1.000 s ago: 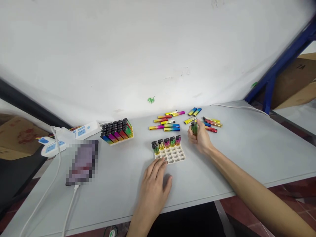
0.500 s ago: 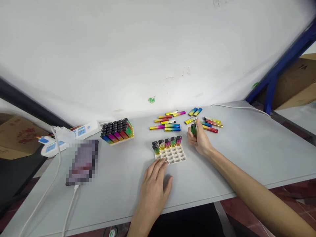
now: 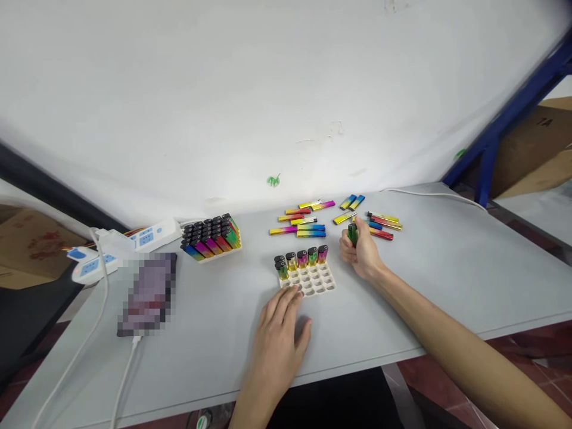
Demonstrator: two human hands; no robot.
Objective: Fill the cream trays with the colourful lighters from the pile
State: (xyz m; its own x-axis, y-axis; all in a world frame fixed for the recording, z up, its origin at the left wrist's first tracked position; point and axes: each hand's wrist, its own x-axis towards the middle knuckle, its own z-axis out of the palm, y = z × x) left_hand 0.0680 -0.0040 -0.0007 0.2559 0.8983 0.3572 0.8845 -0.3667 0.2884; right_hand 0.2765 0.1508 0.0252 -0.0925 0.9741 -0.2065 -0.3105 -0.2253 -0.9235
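Note:
My right hand [image 3: 361, 247] is closed around a green lighter [image 3: 353, 233], held above the table to the right of a white tray [image 3: 329, 280] with rows of slots. Several black-topped lighters [image 3: 302, 258] stand upright in the tray's back row, and a green one [image 3: 282, 271] stands in front at the left. My left hand [image 3: 279, 333] lies flat, fingers stretched out, its fingertips touching the tray's front left edge. Loose colourful lighters [image 3: 311, 231] lie behind the tray, and more [image 3: 382, 234] lie just beyond my right hand.
A second tray packed with upright lighters [image 3: 212, 241] stands at the left. Further left are a white power strip [image 3: 156, 235], a blurred-out device [image 3: 149, 292] and white cables [image 3: 100, 304]. A wall [image 3: 223, 119] rises behind the table. A blue metal frame [image 3: 489, 164] stands at the right.
Almost nothing differs. The whole view has shifted very slightly; my right hand still grips the green lighter, and my left hand stays at the tray.

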